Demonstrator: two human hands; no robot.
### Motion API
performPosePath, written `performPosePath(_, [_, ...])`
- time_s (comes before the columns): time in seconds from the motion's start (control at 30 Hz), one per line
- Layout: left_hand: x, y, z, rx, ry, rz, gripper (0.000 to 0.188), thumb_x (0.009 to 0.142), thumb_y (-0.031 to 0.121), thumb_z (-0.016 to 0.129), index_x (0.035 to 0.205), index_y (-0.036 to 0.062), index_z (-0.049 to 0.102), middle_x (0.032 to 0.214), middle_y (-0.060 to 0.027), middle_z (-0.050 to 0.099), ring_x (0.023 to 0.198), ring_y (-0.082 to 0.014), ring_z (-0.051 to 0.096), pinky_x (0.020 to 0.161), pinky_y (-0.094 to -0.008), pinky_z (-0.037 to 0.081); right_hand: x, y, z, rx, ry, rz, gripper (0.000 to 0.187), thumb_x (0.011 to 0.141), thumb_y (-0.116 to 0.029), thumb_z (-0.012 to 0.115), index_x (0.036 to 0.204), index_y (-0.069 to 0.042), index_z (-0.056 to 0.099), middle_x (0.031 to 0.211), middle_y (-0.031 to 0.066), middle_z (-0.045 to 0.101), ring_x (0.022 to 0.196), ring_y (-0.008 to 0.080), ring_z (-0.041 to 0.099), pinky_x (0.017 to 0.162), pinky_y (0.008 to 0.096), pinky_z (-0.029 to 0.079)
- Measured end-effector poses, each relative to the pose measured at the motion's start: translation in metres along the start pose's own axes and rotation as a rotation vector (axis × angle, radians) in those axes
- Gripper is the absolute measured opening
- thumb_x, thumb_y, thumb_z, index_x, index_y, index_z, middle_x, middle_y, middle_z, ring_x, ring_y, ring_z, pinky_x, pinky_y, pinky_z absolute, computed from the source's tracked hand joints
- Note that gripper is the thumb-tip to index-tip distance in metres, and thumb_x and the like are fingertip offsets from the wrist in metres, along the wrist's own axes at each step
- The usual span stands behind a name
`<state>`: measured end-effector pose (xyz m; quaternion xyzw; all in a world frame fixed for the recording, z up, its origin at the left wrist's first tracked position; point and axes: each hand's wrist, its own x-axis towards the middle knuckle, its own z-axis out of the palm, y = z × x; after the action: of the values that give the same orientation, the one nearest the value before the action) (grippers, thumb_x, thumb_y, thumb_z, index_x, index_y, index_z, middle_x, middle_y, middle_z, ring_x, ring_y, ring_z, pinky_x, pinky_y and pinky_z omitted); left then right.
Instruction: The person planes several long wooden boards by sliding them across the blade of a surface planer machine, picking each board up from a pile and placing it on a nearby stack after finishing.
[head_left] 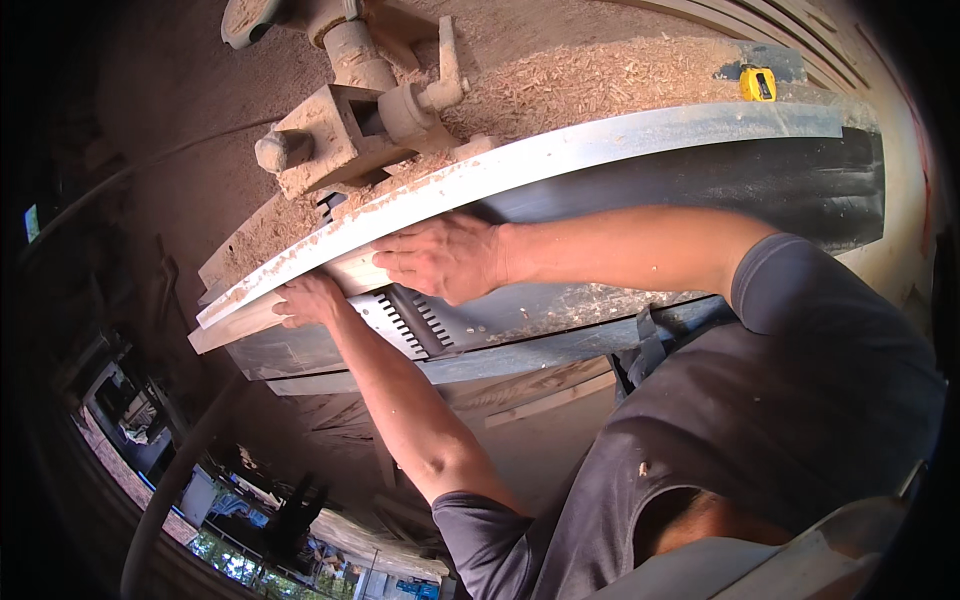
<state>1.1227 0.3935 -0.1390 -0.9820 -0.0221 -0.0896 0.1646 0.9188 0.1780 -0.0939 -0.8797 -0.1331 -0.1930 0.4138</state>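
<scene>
A pale wooden board (240, 325) lies along the long metal fence (560, 155) of a jointer, on its dark table (590, 260). My left hand (308, 299) is on the board toward its left end, the fingers curled over it. Farther right, my right hand (445, 256) bears on the board close to the fence, its fingers bent over the wood and pointing left. Part of the board is hidden under both hands. Just below the right hand, a slotted plate with comb-like teeth (410, 322) shows at the gap in the table.
Behind the fence stands a dust-covered clamp bracket (335, 135) with a handle. Wood shavings (590, 85) are heaped there, and a yellow tape measure (758, 83) sits at the far right. Loose planks (550, 400) lie below the near edge. A curved pipe (180, 480) runs at the lower left.
</scene>
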Motion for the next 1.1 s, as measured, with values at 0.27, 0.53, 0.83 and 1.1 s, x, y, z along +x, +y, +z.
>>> performPosePath(0.27, [0.025,-0.036,0.006,-0.211,0.235,0.151,0.040,0.099,0.040,0.043,0.113,0.0136,0.070,0.114,-0.0020,0.070,0.093,-0.0317,0.051,0.082,-0.0515,0.038,0.027,-0.002,0.036,-0.015,0.095,-0.029,0.035,0.086,-0.013,0.055,0.112,0.009,0.065,0.122,0.0224,0.063,0.115,0.0301,0.060,0.097,0.0381,0.050])
performPosePath(0.53, [0.067,-0.074,0.037,-0.304,0.303,0.195,0.044,0.097,0.043,0.044,0.110,0.0110,0.071,0.103,-0.0063,0.070,0.090,-0.0352,0.054,0.077,-0.0495,0.043,0.063,-0.008,0.069,-0.053,0.075,-0.075,0.036,0.081,-0.010,0.057,0.107,0.013,0.065,0.122,0.0244,0.063,0.117,0.0312,0.061,0.099,0.0383,0.051])
performPosePath(0.83, [0.100,-0.095,0.033,-0.569,0.137,-0.045,0.051,0.097,0.045,0.038,0.125,0.0131,0.068,0.109,-0.0273,0.062,0.107,-0.0425,0.055,0.097,-0.0506,0.041,0.104,-0.012,0.116,-0.148,0.054,-0.132,0.034,0.083,-0.014,0.054,0.101,0.012,0.066,0.117,0.0243,0.063,0.116,0.0349,0.057,0.102,0.0435,0.046])
performPosePath(1.1, [0.138,-0.114,0.049,-0.537,0.070,-0.050,0.046,0.100,0.036,0.037,0.123,0.0121,0.069,0.124,-0.0213,0.061,0.114,-0.0378,0.045,0.102,-0.0542,0.031,0.136,-0.021,0.139,-0.171,-0.036,-0.144,0.037,0.073,-0.005,0.060,0.107,0.007,0.067,0.128,0.0195,0.062,0.127,0.0330,0.055,0.107,0.0406,0.046])
